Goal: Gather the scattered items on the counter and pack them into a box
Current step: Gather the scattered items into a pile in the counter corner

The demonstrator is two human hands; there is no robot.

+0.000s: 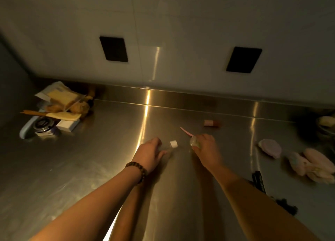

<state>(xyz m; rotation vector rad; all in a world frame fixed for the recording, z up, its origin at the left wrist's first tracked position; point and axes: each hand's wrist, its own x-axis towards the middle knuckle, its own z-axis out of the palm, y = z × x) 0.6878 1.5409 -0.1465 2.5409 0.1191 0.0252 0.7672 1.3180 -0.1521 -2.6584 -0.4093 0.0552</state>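
My left hand [151, 153] grips a small clear bottle with a white cap [173, 144] lying on the steel counter [81, 159]. My right hand [205, 146] holds a small pale greenish item [194, 142] with a thin pink stick [185, 132] poking out behind it. A short pink and brown tube [212, 123] lies further back. A blue box [27, 130] at the far left holds yellow packets, a round dark tin [43, 124] and a white carton [66, 125].
Pink puffs [270, 148] and fluffy pads [313, 164] lie on the right of the counter. A black comb or clip [259, 181] lies near my right forearm. A dark container [324, 124] stands at the far right. The tiled wall behind carries two black panels [113, 48].
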